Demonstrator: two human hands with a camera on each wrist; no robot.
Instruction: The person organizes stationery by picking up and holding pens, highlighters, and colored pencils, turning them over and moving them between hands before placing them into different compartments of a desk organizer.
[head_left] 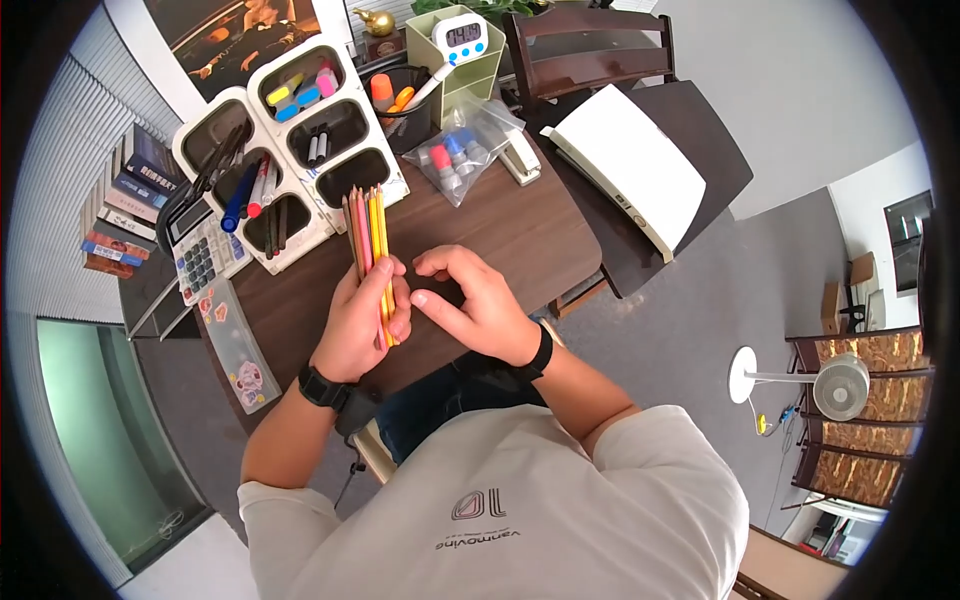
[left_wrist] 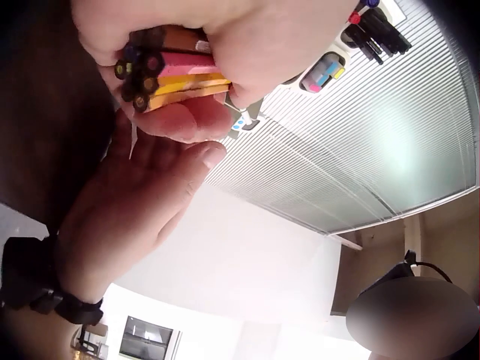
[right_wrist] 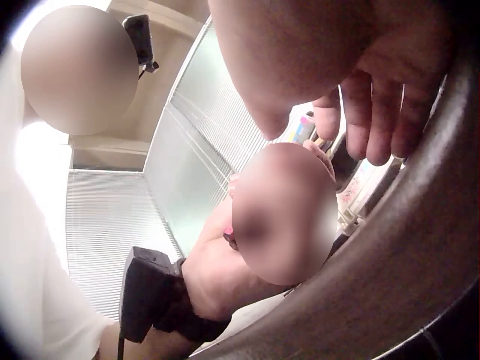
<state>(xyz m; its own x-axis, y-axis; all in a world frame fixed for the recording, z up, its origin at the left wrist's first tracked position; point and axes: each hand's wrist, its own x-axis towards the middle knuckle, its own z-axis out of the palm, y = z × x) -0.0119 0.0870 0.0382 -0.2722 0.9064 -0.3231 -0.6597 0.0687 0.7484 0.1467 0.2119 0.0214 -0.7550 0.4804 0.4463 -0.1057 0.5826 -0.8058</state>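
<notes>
My left hand (head_left: pixel 352 318) grips a bundle of several coloured pencils (head_left: pixel 365 225) above the desk's front part. Brown, pink and yellow barrels stand nearly upright in the head view, reaching past the fingers toward the organizer. Up close in the left wrist view, the pencil ends (left_wrist: pixel 146 79) gather between thumb and fingers. Just right of the bundle is my right hand (head_left: pixel 482 305), its fingers loosely bent and nothing held, thumb pointing toward the pencils. The right wrist view shows this hand's fingers (right_wrist: pixel 358 112) spread apart above the dark desk edge.
A white organizer (head_left: pixel 305 250) with pens and markers stands at the back left, by a calculator (head_left: pixel 208 262) and a stickered case (head_left: pixel 228 335). Behind are a pen cup (head_left: pixel 405 125), a bag of small bottles (head_left: pixel 465 165) and a stapler (head_left: pixel 522 160). A chair (head_left: pixel 600 70) stands beyond.
</notes>
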